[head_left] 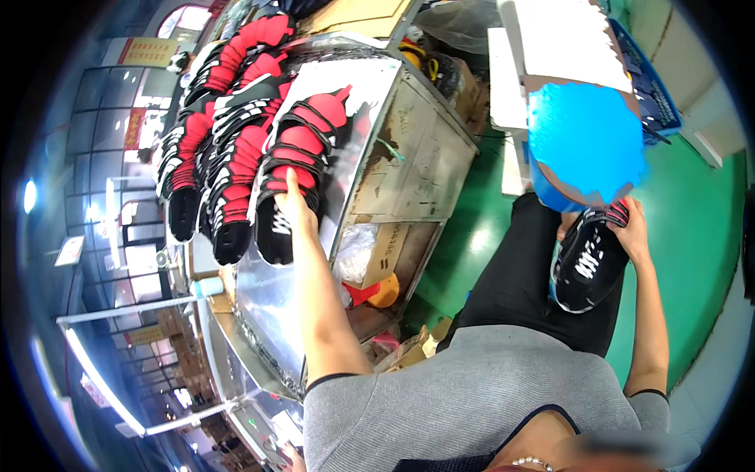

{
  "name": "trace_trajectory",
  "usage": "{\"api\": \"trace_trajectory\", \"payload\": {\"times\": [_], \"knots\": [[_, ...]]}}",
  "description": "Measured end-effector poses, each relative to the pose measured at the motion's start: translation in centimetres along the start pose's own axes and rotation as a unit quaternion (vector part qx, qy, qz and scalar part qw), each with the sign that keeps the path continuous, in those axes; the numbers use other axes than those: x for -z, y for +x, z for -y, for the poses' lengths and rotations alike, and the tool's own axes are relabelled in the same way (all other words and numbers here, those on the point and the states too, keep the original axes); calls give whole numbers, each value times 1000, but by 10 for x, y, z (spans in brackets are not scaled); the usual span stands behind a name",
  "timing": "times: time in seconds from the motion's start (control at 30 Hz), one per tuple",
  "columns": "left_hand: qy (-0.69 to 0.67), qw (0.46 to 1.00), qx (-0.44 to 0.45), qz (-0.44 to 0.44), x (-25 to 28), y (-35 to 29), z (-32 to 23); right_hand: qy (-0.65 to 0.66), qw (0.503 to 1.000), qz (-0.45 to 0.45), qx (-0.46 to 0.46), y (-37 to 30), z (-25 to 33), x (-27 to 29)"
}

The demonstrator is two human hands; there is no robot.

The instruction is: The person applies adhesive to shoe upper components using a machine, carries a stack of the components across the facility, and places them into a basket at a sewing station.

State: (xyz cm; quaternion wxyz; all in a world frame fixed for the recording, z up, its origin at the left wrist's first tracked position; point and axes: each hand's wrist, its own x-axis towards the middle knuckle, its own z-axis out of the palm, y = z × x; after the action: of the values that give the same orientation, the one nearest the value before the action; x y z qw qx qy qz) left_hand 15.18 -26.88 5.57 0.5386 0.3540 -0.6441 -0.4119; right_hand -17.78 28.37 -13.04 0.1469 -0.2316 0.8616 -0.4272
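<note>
On the metal-topped bench to my left lie rows of nested black shoe uppers [228, 149] with red linings and white markings. My left hand [297, 208] reaches to the nearest row and is closed on a black shoe upper [274, 232] at its front end; some of its fingers are hidden. At my right, above my lap, my right hand [631, 230] grips another black shoe upper [586, 267] by its red-lined collar end. White lacing marks show on top, and its toe points toward me. Its collar end is close to a rounded bright-blue form [586, 145] with a ragged brown edge.
The worn metal cabinet [409, 157] under the bench has a sharp corner and holds a cardboard box [385, 252]. A blue crate [657, 86] stands far right, beside white-topped stacked material [570, 39]. Another person's hand [292, 458] shows at the lower left. The floor [476, 228] is green.
</note>
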Motion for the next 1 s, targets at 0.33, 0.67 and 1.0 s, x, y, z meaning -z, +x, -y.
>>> {"api": "trace_trajectory", "payload": {"times": [0.33, 0.67, 1.0], "knots": [[-1, 955, 136, 264, -56, -217, -116, -3, 968, -248, -27, -80, 86, -27], [-253, 674, 523, 456, -209, -396, -131, 361, 924, -110, -57, -127, 121, 52], [-81, 832, 386, 390, -169, -328, -122, 358, 927, -63, -95, -80, 95, 55]]}}
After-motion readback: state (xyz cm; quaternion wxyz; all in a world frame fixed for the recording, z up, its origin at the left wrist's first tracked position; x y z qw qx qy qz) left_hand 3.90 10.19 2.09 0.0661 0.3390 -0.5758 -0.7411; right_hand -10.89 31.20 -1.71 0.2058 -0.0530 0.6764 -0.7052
